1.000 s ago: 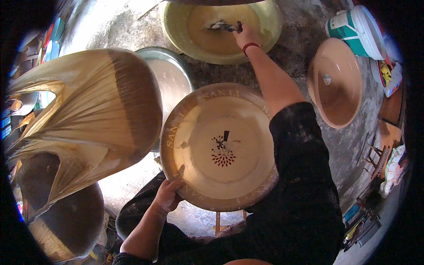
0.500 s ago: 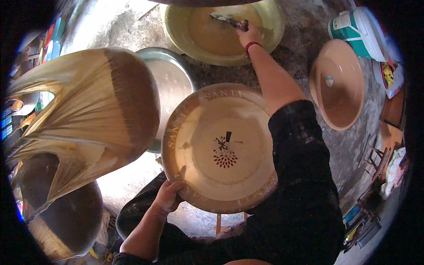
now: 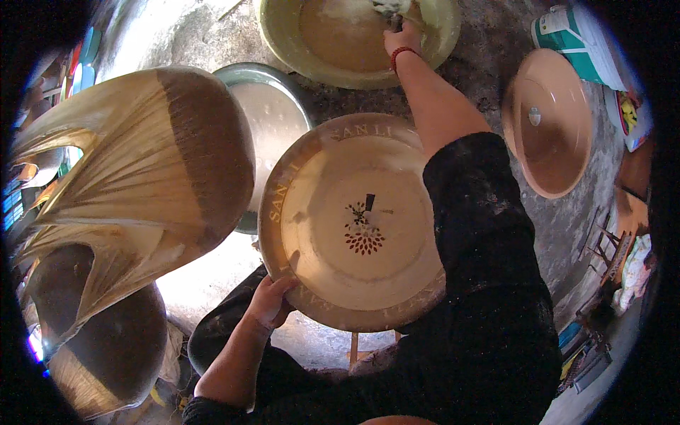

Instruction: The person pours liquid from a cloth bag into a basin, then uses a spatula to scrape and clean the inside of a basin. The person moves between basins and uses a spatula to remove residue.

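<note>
My left hand (image 3: 271, 301) is closed on the lower left rim of a wide, shallow tan basin (image 3: 340, 276), thumb on the inner side. The basin tilts toward me and has a dark leaf-like pattern in its middle. My right arm reaches past its right side. With my right hand (image 3: 404, 41) I grip a short dark-handled tool (image 3: 397, 23) over a pale green tub (image 3: 283, 46) at the far side. Whitish matter covers the tool's head, so its exact kind does not show. Cloudy tan liquid (image 3: 340, 42) lies in the tub.
Bulging tan cloth bags (image 3: 127, 163), dark at one end, fill the left side. A metal-grey basin (image 3: 273, 134) of pale liquid stands behind them. To the right are an orange-brown basin (image 3: 549, 134) and a white-and-green bucket (image 3: 574, 46).
My right hand has moved slightly right and toward the top of the view. The tool has turned from pointing left to pointing away, and its head now carries whitish matter. My left hand keeps its hold.
</note>
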The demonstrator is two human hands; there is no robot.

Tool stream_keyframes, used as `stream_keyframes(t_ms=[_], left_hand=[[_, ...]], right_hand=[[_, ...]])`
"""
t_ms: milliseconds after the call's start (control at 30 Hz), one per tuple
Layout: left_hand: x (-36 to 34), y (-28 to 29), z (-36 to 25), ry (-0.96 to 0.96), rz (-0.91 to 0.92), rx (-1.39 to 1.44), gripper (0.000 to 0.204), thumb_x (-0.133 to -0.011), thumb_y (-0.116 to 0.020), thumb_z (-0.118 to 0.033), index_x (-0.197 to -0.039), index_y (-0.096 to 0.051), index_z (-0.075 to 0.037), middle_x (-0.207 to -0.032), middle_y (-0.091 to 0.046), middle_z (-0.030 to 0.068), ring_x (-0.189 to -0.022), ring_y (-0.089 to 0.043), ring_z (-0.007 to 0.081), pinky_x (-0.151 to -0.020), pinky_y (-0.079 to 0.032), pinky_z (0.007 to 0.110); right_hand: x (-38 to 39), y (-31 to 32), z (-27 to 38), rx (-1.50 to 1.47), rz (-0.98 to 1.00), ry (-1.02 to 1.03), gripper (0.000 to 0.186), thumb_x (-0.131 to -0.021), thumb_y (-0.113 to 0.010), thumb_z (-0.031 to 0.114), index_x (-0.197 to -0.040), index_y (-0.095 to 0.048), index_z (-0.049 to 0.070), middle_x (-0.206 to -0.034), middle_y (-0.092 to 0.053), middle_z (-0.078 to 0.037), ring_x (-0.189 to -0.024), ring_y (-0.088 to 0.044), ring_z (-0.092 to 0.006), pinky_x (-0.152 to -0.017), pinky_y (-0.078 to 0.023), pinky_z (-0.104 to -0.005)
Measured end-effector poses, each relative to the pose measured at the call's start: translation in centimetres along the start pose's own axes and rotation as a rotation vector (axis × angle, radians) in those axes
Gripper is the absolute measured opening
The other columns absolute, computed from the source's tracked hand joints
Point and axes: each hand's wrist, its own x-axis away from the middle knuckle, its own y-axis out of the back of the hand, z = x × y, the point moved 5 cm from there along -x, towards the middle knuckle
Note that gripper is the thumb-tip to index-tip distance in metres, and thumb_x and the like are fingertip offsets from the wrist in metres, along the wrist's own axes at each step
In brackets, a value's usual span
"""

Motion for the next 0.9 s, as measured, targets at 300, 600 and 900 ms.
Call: stream_keyframes(t_ms=[300, 600, 900], left_hand=[[-0.1, -0.3, -0.3, -0.057, -0.002, -0.080, 0.051, -0.092, -0.059, -0.002, -0.142, -0.047, 0.004, -0.127, -0.063, 0.0180, -0.109, -0.068, 0.0322, -0.093, -0.060, 0.046], [0.0, -0.8, -0.4, -0.023, 0.039, -0.013, 0.054, -0.097, -0.056, -0.008, -0.149, -0.043, -0.001, -0.122, -0.062, 0.0138, -0.107, -0.065, 0.0260, -0.091, -0.057, 0.041], [0.1, -0.9, -0.6, -0.015, 0.021, -0.009, 0.052, -0.093, -0.056, -0.004, -0.143, -0.045, 0.004, -0.129, -0.062, 0.0192, -0.113, -0.066, 0.0326, -0.096, -0.057, 0.048]], right_hand=[[-1.0, -1.5, -1.1, -0.037, -0.050, 0.015, 0.039, -0.089, -0.077, 0.032, -0.119, -0.070, 0.008, -0.108, -0.074, -0.010, -0.097, -0.069, -0.0259, -0.087, -0.053, -0.0409], [-1.2, -2.4, -0.8, -0.057, -0.053, 0.153, 0.014, -0.085, -0.076, 0.013, -0.084, -0.061, 0.012, -0.080, -0.063, -0.004, -0.081, -0.062, -0.0236, -0.081, -0.052, -0.0390], [-3.8, -3.6, -3.5, -0.112, 0.054, -0.029, 0.021, -0.089, -0.066, 0.007, -0.075, -0.051, 0.011, -0.067, -0.050, -0.002, -0.052, -0.046, -0.0184, -0.052, -0.044, -0.0378]])
